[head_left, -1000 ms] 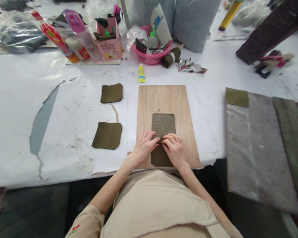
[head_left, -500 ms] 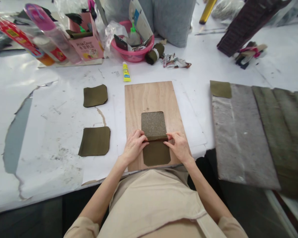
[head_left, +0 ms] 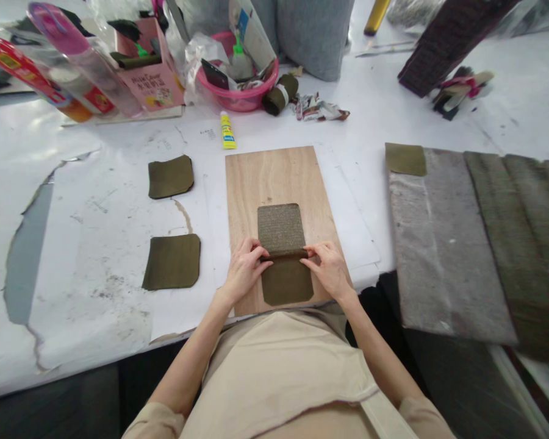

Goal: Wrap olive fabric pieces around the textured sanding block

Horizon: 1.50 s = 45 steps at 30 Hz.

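- The olive piece (head_left: pixel 287 283), speckled above a crosswise ridge and smooth below, is laid on the wooden board (head_left: pixel 269 171).
- It is judged light, thin and pliable, hardly fragile; it is best held at the ridge's ends.
- Those ends are pinched between thumb and fingers by the left hand (head_left: pixel 246 266) and right hand (head_left: pixel 328 268).
- The board is supported by the white-covered desk (head_left: pixel 370 134).
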{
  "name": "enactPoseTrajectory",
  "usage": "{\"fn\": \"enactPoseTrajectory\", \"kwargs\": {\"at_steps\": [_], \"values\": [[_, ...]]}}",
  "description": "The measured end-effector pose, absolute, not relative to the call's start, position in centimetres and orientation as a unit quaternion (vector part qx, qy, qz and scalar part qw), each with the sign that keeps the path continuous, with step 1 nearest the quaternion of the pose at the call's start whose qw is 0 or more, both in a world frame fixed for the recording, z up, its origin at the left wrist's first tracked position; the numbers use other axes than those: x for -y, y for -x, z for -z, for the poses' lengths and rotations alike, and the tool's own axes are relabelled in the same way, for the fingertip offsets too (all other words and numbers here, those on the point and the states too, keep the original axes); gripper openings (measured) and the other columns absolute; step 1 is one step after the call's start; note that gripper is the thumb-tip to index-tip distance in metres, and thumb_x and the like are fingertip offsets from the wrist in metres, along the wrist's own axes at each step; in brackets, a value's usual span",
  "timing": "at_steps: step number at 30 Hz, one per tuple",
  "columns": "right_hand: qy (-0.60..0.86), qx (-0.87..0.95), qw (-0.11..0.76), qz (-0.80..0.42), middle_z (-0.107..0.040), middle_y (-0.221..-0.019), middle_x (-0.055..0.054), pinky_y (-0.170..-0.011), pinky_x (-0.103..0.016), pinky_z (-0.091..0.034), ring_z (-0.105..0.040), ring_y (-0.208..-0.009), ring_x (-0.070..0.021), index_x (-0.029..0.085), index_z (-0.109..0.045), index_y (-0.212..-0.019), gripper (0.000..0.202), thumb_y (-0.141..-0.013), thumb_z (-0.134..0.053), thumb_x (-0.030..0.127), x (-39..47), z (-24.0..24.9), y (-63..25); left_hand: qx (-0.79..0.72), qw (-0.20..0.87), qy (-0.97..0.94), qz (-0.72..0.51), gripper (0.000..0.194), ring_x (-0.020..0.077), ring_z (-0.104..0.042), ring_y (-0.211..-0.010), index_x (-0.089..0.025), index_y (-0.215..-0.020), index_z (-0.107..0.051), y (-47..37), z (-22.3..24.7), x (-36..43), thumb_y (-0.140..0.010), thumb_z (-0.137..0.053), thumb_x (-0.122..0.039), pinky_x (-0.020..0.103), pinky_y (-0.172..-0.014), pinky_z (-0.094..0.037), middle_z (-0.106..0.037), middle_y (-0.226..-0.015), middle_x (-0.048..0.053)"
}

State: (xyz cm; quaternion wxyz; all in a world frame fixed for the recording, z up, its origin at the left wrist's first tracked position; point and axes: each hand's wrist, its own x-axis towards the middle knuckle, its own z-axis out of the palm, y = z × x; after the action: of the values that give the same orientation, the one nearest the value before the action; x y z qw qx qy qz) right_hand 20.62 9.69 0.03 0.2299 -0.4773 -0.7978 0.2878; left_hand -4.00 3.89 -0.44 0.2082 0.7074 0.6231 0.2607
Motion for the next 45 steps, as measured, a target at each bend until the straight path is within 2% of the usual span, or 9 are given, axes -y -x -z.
{"fn": "enactPoseTrajectory", "kwargs": {"at_steps": [9,17,22,27,33,45], "values": [[0.426,0.865,0.177,-0.198,-0.065,-0.097,-0.006,-0.085,-0.039,-0.044,-0.054,-0.098,-0.0253,0.021,-0.064,-0.099,0.017,-0.085,-0.069,0.028,-10.1,-0.6,-18.9,-0.616,0.207,-0.716,-0.255,0.011,0.0222,-0.05,-0.098,-0.02,-0.091,-0.064,4.1,0.3,-4.2,-0.085,-0.068,-0.028,0.038,-0.086,-0.046,-0.054,-0.1,0.006],[0.375,0.883,0.205,-0.195,-0.068,-0.091,-0.004,-0.086,-0.038,-0.04,-0.055,-0.093,-0.0219,0.02,-0.065,-0.095,0.007,-0.092,-0.062,0.025,-10.0,0.6,-16.1,-0.617,0.192,-0.704,-0.295,0.015,0.0214,-0.051,-0.1,-0.02,-0.095,-0.066,4.1,1.1,-4.0,-0.083,-0.07,-0.028,0.037,-0.087,-0.047,-0.053,-0.101,0.006],[0.365,0.874,0.241,-0.21,-0.066,-0.089,-0.005,-0.084,-0.036,-0.043,-0.053,-0.091,-0.0208,0.02,-0.067,-0.093,0.012,-0.095,-0.056,0.023,-9.7,1.0,-16.0,-0.613,0.167,-0.7,-0.328,0.009,0.0191,-0.053,-0.096,-0.02,-0.094,-0.067,4.2,1.7,-3.7,-0.089,-0.063,-0.026,0.034,-0.084,-0.048,-0.056,-0.096,0.004],[0.364,0.863,0.271,-0.224,-0.064,-0.091,-0.006,-0.081,-0.033,-0.047,-0.052,-0.092,-0.0197,0.022,-0.07,-0.096,0.017,-0.095,-0.054,0.021,-9.4,1.3,-16.1,-0.599,0.139,-0.719,-0.324,0.013,0.0176,-0.054,-0.087,-0.019,-0.091,-0.067,4.4,1.8,-3.4,-0.094,-0.055,-0.024,0.032,-0.076,-0.049,-0.059,-0.088,0.004],[0.358,0.869,0.267,-0.215,-0.063,-0.093,-0.005,-0.083,-0.033,-0.047,-0.053,-0.093,-0.0191,0.025,-0.072,-0.103,0.023,-0.095,-0.052,0.017,-9.3,1.6,-16.3,-0.573,0.097,-0.756,-0.301,0.017,0.0173,-0.055,-0.085,-0.018,-0.095,-0.065,4.5,2.1,-3.2,-0.096,-0.048,-0.02,0.03,-0.072,-0.05,-0.06,-0.088,0.005],[0.373,0.866,0.258,-0.212,-0.062,-0.093,-0.005,-0.083,-0.032,-0.047,-0.052,-0.093,-0.0185,0.027,-0.073,-0.106,0.026,-0.096,-0.052,0.017,-9.2,2.0,-16.3,-0.559,0.075,-0.779,-0.274,0.021,0.0177,-0.054,-0.088,-0.017,-0.107,-0.063,4.9,2.6,-2.7,-0.097,-0.045,-0.016,0.031,-0.075,-0.051,-0.06,-0.094,0.007]]}}
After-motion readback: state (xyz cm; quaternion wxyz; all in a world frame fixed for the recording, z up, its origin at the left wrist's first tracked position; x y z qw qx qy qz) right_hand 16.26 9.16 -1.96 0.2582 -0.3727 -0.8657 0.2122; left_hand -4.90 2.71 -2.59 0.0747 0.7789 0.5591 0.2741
